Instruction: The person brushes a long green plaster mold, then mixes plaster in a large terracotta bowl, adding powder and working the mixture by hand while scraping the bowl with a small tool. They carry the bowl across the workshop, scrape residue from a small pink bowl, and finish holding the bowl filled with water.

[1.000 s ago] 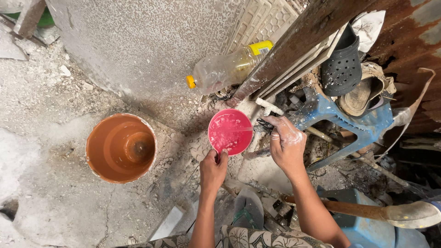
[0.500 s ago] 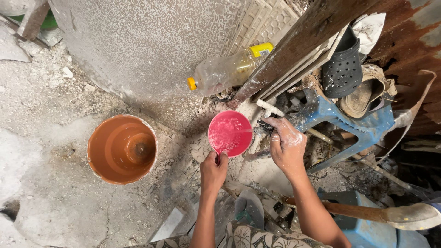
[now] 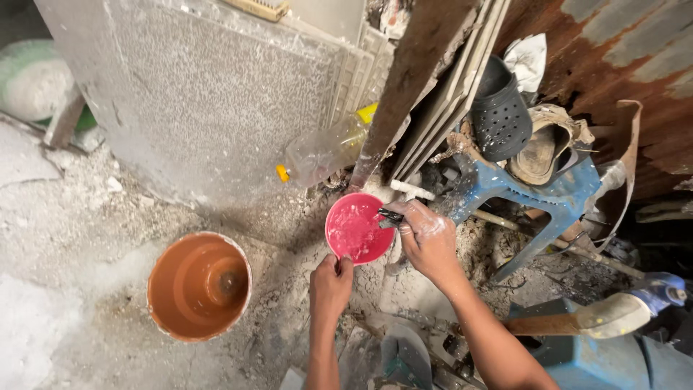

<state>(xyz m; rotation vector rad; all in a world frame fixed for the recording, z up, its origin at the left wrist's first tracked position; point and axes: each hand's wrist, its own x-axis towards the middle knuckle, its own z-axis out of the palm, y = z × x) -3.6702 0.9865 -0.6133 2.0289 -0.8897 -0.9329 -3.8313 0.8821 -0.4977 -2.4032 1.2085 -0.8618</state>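
My left hand (image 3: 330, 285) grips the near rim of a small pink bowl (image 3: 359, 228) holding wet white paste. My right hand (image 3: 429, 240), smeared with white powder, holds a small dark tool (image 3: 390, 216) whose tip reaches over the bowl's right edge into the paste. The bowl is held above a dusty, rubble-strewn floor, in front of a grey speckled slab (image 3: 216, 94) leaning upright.
An orange bucket (image 3: 199, 284) stands on the floor to the left. A clear plastic bottle with a yellow cap (image 3: 325, 150) lies at the slab's foot. A blue plastic stool (image 3: 548, 195) carries a black clog (image 3: 499, 110) and worn shoes. A wooden handle (image 3: 577, 321) lies lower right.
Both hands stay on the bowl and tool. The view has shifted slightly; the right hand's tool has moved a little within the paste.
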